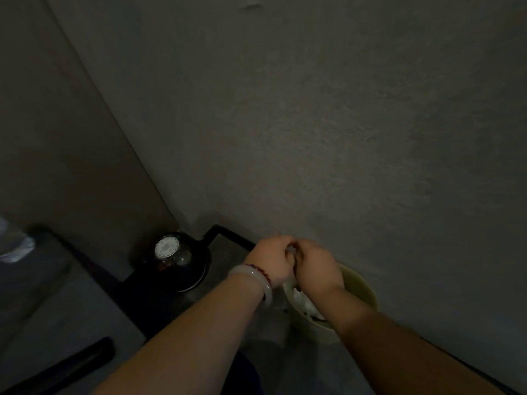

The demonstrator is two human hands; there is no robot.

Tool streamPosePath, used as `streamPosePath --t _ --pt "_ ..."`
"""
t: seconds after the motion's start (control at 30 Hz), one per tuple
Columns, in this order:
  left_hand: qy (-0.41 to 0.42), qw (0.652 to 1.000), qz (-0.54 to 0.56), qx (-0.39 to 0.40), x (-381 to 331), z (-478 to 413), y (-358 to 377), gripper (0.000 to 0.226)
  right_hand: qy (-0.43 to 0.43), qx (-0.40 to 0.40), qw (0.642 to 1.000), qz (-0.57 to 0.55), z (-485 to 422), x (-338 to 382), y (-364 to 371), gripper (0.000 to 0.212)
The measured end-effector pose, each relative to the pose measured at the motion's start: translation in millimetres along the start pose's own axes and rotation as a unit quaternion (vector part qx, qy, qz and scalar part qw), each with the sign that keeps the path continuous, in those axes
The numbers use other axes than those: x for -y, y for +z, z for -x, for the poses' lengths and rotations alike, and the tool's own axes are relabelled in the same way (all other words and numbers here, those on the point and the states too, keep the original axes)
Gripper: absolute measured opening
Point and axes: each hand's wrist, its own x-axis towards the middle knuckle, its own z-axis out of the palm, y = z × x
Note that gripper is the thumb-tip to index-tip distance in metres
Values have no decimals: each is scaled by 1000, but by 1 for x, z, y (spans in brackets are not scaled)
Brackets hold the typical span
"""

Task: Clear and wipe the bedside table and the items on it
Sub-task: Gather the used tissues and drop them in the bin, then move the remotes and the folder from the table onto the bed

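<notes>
Dim grey wall behind. Left hand (271, 259) and right hand (316, 263) together clench white material (296, 295) over a pale green bin (362, 286); a black dial-topped pot (174, 260) stands to their left.

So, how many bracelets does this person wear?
2, both on the left wrist: a pale bangle and, nearer the hand, a thin red beaded string. The right wrist shows none, though its underside is hidden.

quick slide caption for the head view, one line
Left hand and right hand grip white material over a pale bucket, a black pot nearby, dim light.
</notes>
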Motion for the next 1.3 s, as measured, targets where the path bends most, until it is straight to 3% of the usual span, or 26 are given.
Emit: streamPosePath --t 0.37,0.67,0.97,1.17,1.3 --pt "-80 972 11 -219 64 118 -105 23 -197 38 980 -5 39 163 22 23" --pt "-189 912 9 -364 127 282 -163 22 -377 105 920 -29 125 297 94 19" --pt "-305 872 -17 -382 177 395 -160 33 -463 149 874 -7 193 350 163 15" --pt "-442 807 -83 -384 214 437 -160 40 -402 115 908 -24 165 340 172 12" --pt "-525 788 -47 -318 237 440 -158 58 -390 119 913 -1 149 322 176 14"
